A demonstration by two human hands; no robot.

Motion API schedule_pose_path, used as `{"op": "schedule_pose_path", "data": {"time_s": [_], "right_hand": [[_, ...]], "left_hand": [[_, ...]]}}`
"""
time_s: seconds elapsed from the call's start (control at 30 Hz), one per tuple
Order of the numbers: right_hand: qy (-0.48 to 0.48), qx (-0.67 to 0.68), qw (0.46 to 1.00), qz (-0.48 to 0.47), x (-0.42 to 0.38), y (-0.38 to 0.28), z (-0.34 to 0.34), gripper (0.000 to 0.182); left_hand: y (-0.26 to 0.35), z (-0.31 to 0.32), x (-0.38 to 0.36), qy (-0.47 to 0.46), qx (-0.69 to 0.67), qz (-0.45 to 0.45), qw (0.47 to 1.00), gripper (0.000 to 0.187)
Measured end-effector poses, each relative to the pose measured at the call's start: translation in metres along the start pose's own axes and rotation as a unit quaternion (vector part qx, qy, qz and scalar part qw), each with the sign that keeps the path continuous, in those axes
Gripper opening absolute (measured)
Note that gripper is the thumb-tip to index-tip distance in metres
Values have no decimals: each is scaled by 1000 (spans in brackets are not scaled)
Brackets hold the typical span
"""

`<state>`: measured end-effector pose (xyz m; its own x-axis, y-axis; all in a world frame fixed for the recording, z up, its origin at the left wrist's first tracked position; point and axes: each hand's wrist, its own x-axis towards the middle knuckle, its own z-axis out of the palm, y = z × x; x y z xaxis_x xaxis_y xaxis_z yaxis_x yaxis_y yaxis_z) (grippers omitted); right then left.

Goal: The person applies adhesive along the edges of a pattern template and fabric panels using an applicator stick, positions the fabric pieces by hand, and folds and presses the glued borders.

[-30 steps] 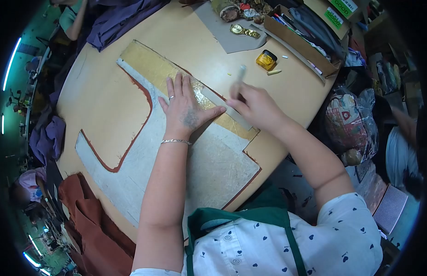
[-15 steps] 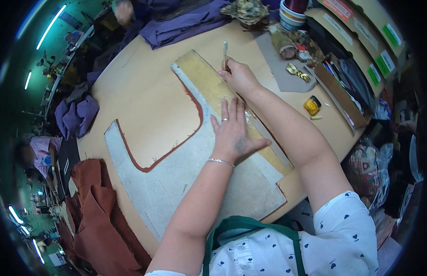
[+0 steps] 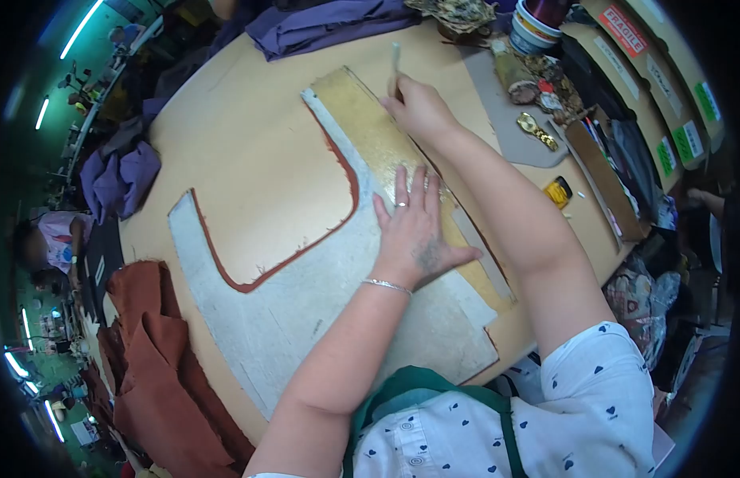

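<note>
My left hand (image 3: 416, 239) lies flat with fingers spread, pressing on a yellowish strip-shaped template (image 3: 368, 131) and the larger grey template (image 3: 322, 295) beside it. Rust-brown fabric (image 3: 353, 179) shows as a thin edge around the grey template's curved cutout. In a pinch, my right hand (image 3: 424, 111) holds a slim pen-like marker (image 3: 395, 60) upright at the far right edge of the yellowish strip. Its tip is hidden behind my fingers.
Rust-brown cloth (image 3: 151, 350) hangs over the table's left edge. Purple fabric (image 3: 330, 28) lies at the back. To the right are a gold watch (image 3: 537, 131), a small yellow-and-black item (image 3: 558, 192) and a cardboard tray (image 3: 597, 179) of pens. Another person (image 3: 59, 239) is at far left.
The whole view has shifted slightly, with the table contents appearing higher at the back. Both hands keep nearly the same places on the templates, the marker still in my right hand.
</note>
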<state>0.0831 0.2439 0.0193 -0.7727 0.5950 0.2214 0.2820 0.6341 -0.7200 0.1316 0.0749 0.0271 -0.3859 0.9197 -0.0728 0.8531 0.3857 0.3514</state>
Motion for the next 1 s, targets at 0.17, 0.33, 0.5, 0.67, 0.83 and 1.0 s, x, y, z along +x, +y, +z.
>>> {"op": "schedule_pose_path", "data": {"time_s": [0.17,0.33,0.5,0.67,0.83,1.0], "right_hand": [[-100,11,991,85,-175,-11,-86,20],[-121,100,954,256,-285,-12,-148,17],[0,215,951,223,-320,-15,-145,14],[-8,141,969,202,-320,-4,-135,8],[7,1,997,77,-283,20,-103,13],[-25,-67,984,163,-250,4,-70,21]], "left_hand": [[0,3,-4,16,-1,-1,1000,112],[-5,14,-10,84,-6,31,996,105],[-26,14,-68,222,-55,56,972,63],[-111,-5,-196,325,17,-33,945,43],[-176,-16,-316,336,79,-280,896,45],[-187,-2,-346,295,2,-416,860,48]]}}
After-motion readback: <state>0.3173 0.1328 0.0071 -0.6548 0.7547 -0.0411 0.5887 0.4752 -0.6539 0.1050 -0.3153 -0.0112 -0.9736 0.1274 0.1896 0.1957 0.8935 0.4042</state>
